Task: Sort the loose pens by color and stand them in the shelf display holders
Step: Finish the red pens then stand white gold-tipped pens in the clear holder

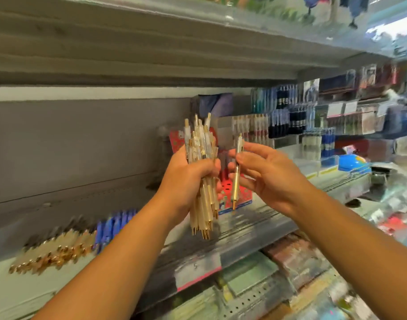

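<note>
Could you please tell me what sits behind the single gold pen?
A red box on the shelf shows behind the pen; the left hand and its pen bundle cover most of it.

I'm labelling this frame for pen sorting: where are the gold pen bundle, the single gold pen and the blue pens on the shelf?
gold pen bundle (203,209), head view, on the lower barrels.
single gold pen (236,187), head view, on its lower barrel.
blue pens (113,227), head view, middle of the blurred row.
</note>
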`<move>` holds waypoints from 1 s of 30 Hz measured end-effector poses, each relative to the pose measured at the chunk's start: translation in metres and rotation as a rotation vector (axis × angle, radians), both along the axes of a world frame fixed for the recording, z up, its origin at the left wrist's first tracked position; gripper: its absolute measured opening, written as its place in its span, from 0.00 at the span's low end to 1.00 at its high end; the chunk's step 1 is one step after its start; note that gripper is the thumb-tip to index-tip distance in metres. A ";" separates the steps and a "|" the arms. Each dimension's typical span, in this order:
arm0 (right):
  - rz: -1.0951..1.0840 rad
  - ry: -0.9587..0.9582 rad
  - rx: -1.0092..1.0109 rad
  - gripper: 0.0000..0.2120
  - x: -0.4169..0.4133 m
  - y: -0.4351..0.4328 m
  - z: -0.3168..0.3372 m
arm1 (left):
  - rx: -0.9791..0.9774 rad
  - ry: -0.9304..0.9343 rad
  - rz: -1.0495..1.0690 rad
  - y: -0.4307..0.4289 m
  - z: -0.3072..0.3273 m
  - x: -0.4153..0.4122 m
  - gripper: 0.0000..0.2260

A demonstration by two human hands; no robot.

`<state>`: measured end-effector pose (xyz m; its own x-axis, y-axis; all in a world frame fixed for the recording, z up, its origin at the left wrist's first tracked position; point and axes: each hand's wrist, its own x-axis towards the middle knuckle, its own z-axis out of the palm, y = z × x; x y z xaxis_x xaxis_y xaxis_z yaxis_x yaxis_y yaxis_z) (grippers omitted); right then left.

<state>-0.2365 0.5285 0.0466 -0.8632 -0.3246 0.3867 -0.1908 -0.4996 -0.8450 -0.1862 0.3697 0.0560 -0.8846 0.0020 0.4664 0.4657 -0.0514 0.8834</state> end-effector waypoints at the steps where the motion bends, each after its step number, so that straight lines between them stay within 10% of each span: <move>1: -0.004 -0.007 0.011 0.14 -0.006 0.018 0.000 | -0.010 -0.001 0.004 0.018 -0.001 -0.004 0.15; 20: -0.001 0.033 0.138 0.15 -0.164 0.122 -0.011 | 0.019 0.038 0.137 0.122 -0.014 -0.144 0.16; 30: -0.209 0.509 0.267 0.25 -0.251 0.081 0.008 | -0.140 0.151 0.455 0.103 0.001 -0.197 0.13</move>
